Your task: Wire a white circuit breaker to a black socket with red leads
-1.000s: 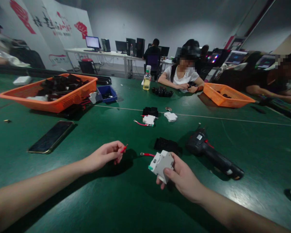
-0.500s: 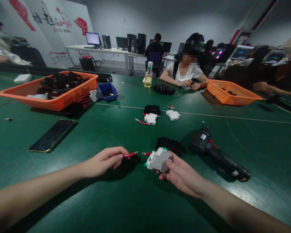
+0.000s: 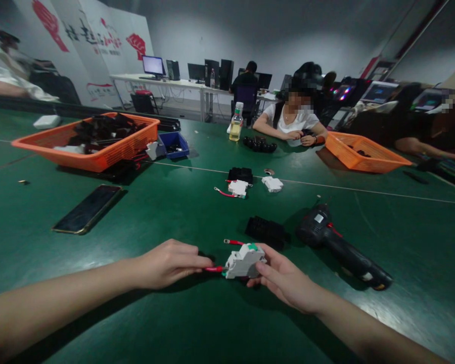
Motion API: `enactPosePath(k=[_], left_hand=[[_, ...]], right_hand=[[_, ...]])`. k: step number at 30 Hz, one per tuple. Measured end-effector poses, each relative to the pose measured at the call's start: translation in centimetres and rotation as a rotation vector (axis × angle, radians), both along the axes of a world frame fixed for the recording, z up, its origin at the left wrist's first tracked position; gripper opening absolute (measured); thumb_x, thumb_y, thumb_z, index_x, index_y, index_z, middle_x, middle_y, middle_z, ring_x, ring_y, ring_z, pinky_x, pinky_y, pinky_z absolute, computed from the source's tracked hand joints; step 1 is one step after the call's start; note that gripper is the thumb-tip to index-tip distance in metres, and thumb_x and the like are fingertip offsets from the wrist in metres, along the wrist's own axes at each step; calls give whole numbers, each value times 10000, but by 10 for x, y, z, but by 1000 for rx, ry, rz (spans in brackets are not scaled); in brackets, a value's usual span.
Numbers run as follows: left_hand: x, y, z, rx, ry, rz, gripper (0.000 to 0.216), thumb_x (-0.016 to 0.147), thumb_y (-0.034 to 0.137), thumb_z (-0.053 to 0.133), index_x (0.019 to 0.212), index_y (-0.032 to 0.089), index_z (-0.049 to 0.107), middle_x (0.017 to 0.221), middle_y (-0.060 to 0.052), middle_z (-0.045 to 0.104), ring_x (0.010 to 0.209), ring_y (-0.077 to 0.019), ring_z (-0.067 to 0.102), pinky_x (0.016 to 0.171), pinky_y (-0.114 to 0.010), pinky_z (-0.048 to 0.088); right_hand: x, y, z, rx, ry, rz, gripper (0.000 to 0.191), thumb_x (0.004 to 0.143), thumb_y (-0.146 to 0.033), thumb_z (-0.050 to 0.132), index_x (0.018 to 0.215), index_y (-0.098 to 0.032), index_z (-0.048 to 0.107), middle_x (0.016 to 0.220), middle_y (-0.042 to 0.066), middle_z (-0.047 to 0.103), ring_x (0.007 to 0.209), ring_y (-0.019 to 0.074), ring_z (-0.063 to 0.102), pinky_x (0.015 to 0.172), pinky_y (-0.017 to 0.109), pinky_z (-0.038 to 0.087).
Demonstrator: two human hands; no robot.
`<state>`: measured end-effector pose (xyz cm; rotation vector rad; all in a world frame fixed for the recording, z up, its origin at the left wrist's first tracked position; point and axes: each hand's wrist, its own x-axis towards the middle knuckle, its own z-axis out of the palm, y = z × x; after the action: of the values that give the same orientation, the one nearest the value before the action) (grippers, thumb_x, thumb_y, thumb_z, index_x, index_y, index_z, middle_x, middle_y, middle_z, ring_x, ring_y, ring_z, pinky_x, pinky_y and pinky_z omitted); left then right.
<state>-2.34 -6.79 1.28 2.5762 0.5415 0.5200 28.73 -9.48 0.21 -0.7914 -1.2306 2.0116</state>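
My right hand (image 3: 284, 278) grips a white circuit breaker (image 3: 244, 262) with green parts, thumb on its flat side. Between the fingertips of my left hand (image 3: 176, 263) is a short red wire (image 3: 213, 269); its far end meets the breaker's lower left edge, and whether it sits inside cannot be seen. Another red wire (image 3: 235, 242) with a ring lug shows behind the breaker's upper left. Just beyond my right hand lies a black plastic part (image 3: 267, 230). A black power screwdriver (image 3: 341, 247) rests to the right.
Farther off lie a breaker with red wires (image 3: 238, 188), a white breaker (image 3: 272, 184) and a black block (image 3: 240, 174). A phone (image 3: 87, 210) is at left, near an orange basket (image 3: 87, 161) and blue bin (image 3: 174, 146). A bottle (image 3: 235, 124), another orange basket (image 3: 367, 154) and a seated person (image 3: 291, 119) are opposite.
My left hand has moved right and down, bringing the red wire's end to the breaker. The breaker has lowered slightly and turned in my right hand. The view has shifted a little.
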Motion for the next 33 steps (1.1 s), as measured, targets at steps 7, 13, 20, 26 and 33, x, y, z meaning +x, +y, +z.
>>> enactPosePath(k=[7, 13, 20, 26, 33], left_hand=[[1, -1, 1, 26, 42, 11, 328, 1004, 197, 431, 1303, 221, 565, 813, -35, 636, 696, -124, 598, 598, -232, 424], [-1, 0, -1, 45, 24, 3, 331, 1007, 200, 416, 1306, 213, 559, 787, -34, 622, 674, -125, 589, 586, -235, 421], [-3, 0, -2, 67, 39, -14, 349, 1005, 203, 418, 1333, 221, 536, 794, -38, 625, 671, -131, 588, 583, -250, 411], [-3, -1, -1, 64, 88, -11, 355, 1008, 202, 394, 1339, 228, 521, 800, -33, 610, 668, -137, 575, 579, -265, 402], [0, -2, 2, 157, 157, -32, 345, 1001, 210, 367, 1302, 213, 534, 792, -33, 579, 647, -141, 540, 575, -273, 404]], right_hand=[[4, 2, -4, 67, -45, 54, 385, 950, -372, 626, 1316, -288, 542, 1242, 74, 607, 1052, 185, 626, 820, 324, 531], [6, 2, -7, 95, -79, 67, 391, 966, -366, 598, 1339, -277, 520, 1249, 84, 607, 1014, 180, 632, 824, 338, 530], [5, 1, 1, 117, -116, 85, 392, 962, -372, 601, 1332, -264, 529, 1220, 77, 618, 973, 164, 623, 812, 325, 528], [5, 1, 3, 125, -118, 99, 408, 955, -369, 612, 1338, -249, 536, 1214, 83, 625, 952, 155, 630, 794, 307, 530], [9, 2, 6, 64, -94, 155, 460, 880, -443, 692, 1266, -208, 604, 1207, 111, 619, 977, 198, 645, 800, 343, 540]])
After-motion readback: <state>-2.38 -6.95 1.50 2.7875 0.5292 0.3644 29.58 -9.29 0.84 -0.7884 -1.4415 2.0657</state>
